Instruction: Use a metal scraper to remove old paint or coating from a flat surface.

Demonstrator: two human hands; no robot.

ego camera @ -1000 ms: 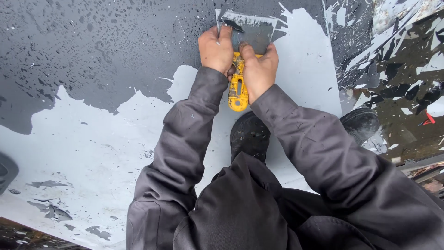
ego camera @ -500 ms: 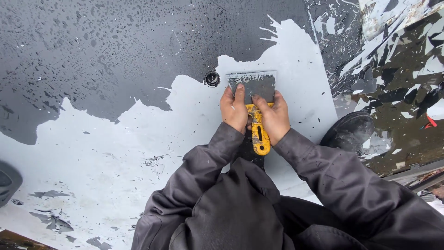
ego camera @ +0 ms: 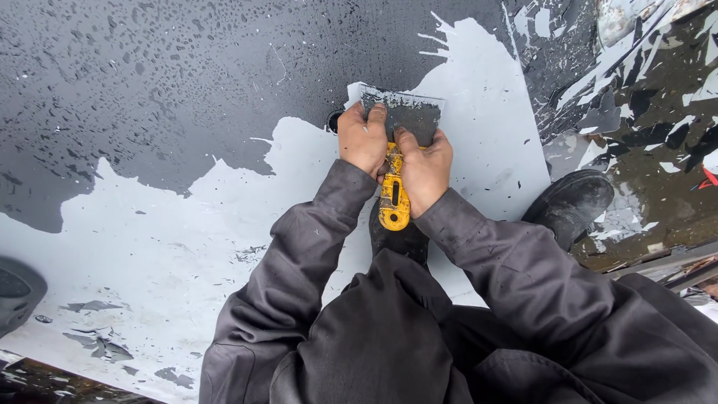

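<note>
On wet black panel (ego camera: 149, 90), yellow-handled scraper (ego camera: 394, 196) is clamped by left hand (ego camera: 363, 141) and right hand (ego camera: 424, 168) (both fully closed, blade flat).

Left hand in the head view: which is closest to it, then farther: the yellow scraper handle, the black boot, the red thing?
1. Yellow scraper handle, right beside the left hand.
2. Black boot, lower right.
3. Red thing, at the far right edge.

I see open flat surface ahead of the scraper (ego camera: 400, 142) and to my left; 1 small dark round fitting (ego camera: 334, 121) sits beside my left hand (ego camera: 362, 139); a black boot (ego camera: 572, 202) blocks the right.
</note>
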